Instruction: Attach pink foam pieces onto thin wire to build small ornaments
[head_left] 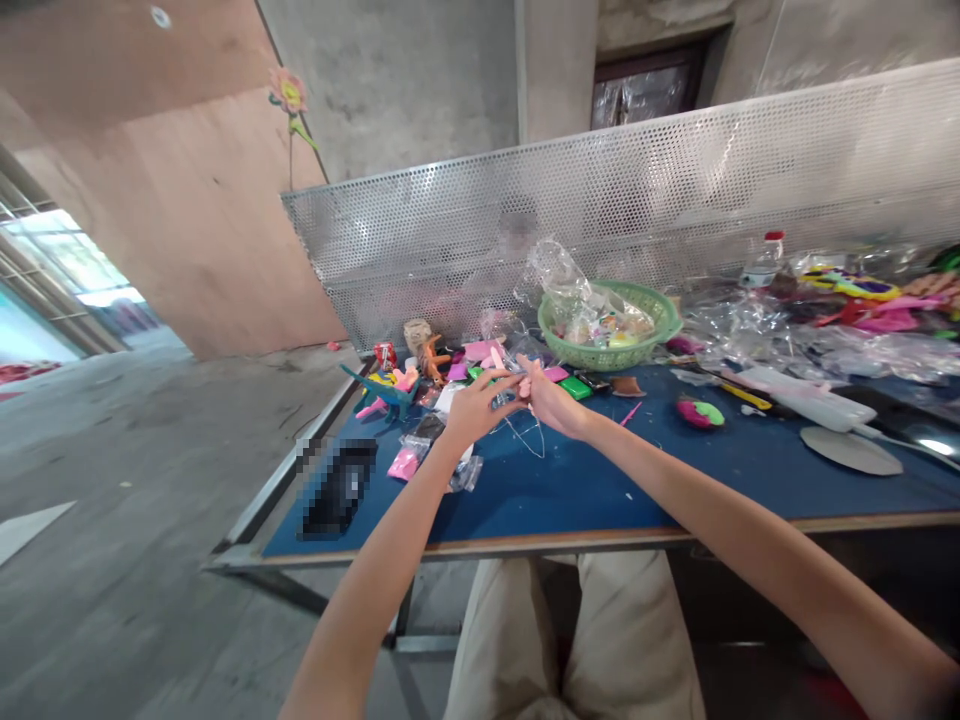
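Note:
Both of my arms reach out over a blue table [570, 490]. My left hand [474, 408] and my right hand [553, 400] meet fingertip to fingertip above the table's far middle. Their fingers are pinched together on a small item that is too small to name. A thin loop of wire or thread [529, 438] lies or hangs just below the hands. Small pink and green pieces [576, 387] lie right behind the hands.
A green basket [616, 350] with wrapped bits stands behind the hands. Clear plastic bags [795, 335], a white bottle [814, 405] and a grey disc [851, 450] lie at right. Toy pieces [397, 385] and a blurred dark object [337, 490] sit at left. A perforated metal screen [637, 200] backs the table.

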